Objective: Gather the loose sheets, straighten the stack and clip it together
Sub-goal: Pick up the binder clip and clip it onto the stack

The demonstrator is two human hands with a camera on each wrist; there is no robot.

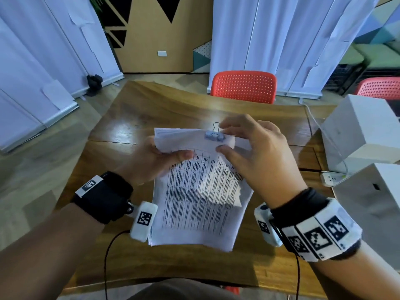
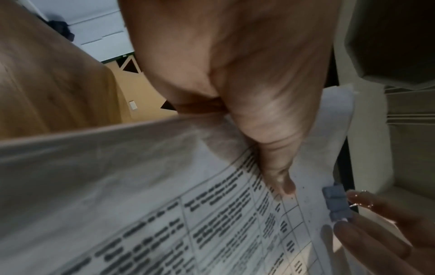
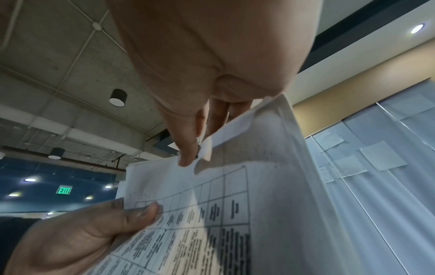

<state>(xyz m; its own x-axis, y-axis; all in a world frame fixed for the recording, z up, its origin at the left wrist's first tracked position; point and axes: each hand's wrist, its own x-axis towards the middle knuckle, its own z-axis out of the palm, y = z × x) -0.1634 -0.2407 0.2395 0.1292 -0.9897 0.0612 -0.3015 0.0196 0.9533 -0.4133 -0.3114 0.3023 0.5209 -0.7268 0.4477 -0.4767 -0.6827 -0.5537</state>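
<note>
A stack of printed sheets (image 1: 201,198) is tilted up above the wooden table (image 1: 151,109). My left hand (image 1: 168,154) grips its upper left part, thumb (image 2: 277,167) on the printed face and fingers behind. A grey-blue binder clip (image 1: 214,135) sits on the stack's top edge. My right hand (image 1: 224,138) pinches the clip's wire handles between forefinger and thumb (image 3: 186,148). In the left wrist view the clip (image 2: 336,202) bites the paper edge beside the right fingers (image 2: 376,204). The sheets' lower corners fan slightly.
A red chair (image 1: 244,86) stands at the table's far side. Two white boxes (image 1: 363,131) (image 1: 372,204) sit at the right, with a power strip (image 1: 330,178) and its cable between them. White panels stand behind.
</note>
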